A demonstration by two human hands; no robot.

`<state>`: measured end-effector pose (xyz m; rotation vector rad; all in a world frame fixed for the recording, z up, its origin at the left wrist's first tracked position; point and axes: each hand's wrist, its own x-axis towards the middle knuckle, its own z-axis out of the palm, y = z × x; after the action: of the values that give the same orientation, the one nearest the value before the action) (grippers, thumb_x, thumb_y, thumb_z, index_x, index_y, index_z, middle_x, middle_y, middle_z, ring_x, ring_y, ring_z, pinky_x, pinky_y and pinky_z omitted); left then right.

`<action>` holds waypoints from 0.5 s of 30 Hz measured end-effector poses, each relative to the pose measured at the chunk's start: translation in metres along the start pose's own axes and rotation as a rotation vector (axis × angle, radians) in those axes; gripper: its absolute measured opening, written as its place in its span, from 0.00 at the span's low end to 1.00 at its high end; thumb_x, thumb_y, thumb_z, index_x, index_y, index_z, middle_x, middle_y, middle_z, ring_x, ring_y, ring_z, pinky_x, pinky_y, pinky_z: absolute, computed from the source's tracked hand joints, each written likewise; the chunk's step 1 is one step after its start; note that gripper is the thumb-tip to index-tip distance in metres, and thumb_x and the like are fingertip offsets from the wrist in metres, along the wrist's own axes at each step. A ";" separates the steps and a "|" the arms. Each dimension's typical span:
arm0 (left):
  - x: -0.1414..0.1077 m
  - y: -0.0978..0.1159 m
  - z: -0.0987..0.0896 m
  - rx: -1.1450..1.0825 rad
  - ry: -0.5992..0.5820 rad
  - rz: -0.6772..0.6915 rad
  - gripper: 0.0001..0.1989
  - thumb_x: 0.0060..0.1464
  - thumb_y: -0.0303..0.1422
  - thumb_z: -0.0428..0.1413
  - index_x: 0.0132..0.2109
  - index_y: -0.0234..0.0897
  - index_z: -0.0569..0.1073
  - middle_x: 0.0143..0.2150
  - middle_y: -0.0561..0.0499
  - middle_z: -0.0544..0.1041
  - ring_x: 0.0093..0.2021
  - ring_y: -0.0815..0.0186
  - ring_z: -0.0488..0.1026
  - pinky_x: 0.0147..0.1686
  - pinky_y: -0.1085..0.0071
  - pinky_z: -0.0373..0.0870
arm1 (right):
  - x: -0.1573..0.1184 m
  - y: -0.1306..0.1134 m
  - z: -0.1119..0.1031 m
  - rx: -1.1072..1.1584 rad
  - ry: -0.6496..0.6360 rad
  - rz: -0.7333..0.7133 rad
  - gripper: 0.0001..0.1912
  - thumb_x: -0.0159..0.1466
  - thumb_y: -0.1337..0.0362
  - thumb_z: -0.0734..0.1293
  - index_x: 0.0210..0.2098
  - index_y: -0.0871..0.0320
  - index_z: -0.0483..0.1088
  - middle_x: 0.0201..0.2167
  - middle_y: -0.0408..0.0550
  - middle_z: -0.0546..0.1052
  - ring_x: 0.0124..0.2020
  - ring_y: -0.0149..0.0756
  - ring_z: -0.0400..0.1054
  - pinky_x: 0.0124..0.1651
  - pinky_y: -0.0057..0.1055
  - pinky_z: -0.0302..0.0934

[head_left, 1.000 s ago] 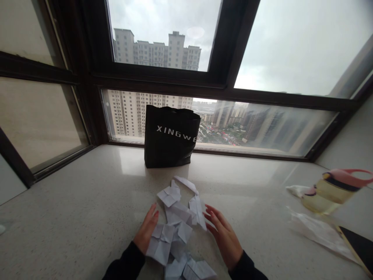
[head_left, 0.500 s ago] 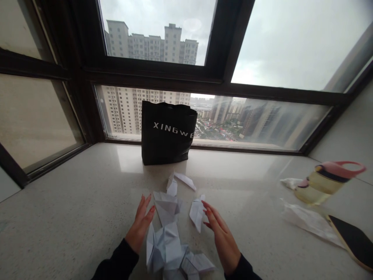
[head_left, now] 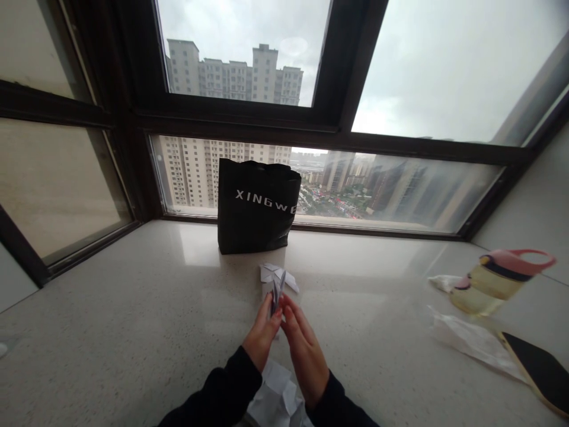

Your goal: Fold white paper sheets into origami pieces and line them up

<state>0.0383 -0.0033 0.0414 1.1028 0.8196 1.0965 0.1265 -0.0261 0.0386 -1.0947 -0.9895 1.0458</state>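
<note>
Folded white paper stands on edge between my two hands, its upper part showing above the fingertips. My left hand is closed on it from the left, thumb toward me. From the right, my right hand presses its fingers against the same paper; its palm faces inward. More folded white papers lie just beyond my fingertips. Below my wrists a heap of crumpled, folded papers rests on the counter, partly covered by my forearms. The lower part of the held paper is hidden by my hands.
A black bag with white lettering stands at the back of the speckled pale counter, against the window. To the right are a bottle with a pink lid, a crumpled clear wrapper and a dark phone.
My hands have come together from either side of the papers and now hold folded paper between them. The pieces that lay spread between my hands have been gathered up.
</note>
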 end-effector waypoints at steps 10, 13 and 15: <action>-0.035 -0.019 -0.051 -0.073 0.222 -0.200 0.31 0.48 0.40 0.47 0.57 0.32 0.49 0.61 0.47 0.45 0.59 0.63 0.40 0.56 0.69 0.41 | -0.017 0.018 -0.046 -0.169 0.166 0.179 0.30 0.49 0.48 0.62 0.47 0.59 0.62 0.51 0.53 0.62 0.54 0.44 0.51 0.56 0.41 0.42; -0.016 -0.030 -0.029 -0.150 0.144 -0.239 0.30 0.47 0.37 0.50 0.56 0.32 0.52 0.60 0.45 0.50 0.59 0.63 0.44 0.55 0.69 0.46 | -0.005 0.023 -0.022 -0.097 0.144 0.215 0.30 0.47 0.48 0.63 0.45 0.61 0.63 0.50 0.55 0.64 0.53 0.45 0.54 0.55 0.40 0.45; -0.001 -0.027 -0.011 -0.172 0.115 -0.220 0.29 0.47 0.36 0.50 0.55 0.31 0.54 0.57 0.43 0.56 0.57 0.60 0.49 0.54 0.67 0.49 | 0.002 0.017 -0.003 -0.062 0.103 0.181 0.31 0.47 0.49 0.64 0.45 0.62 0.64 0.50 0.55 0.64 0.53 0.45 0.54 0.54 0.40 0.46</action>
<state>0.0346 -0.0032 0.0128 0.7926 0.8967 1.0303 0.1273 -0.0225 0.0214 -1.2951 -0.8572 1.0975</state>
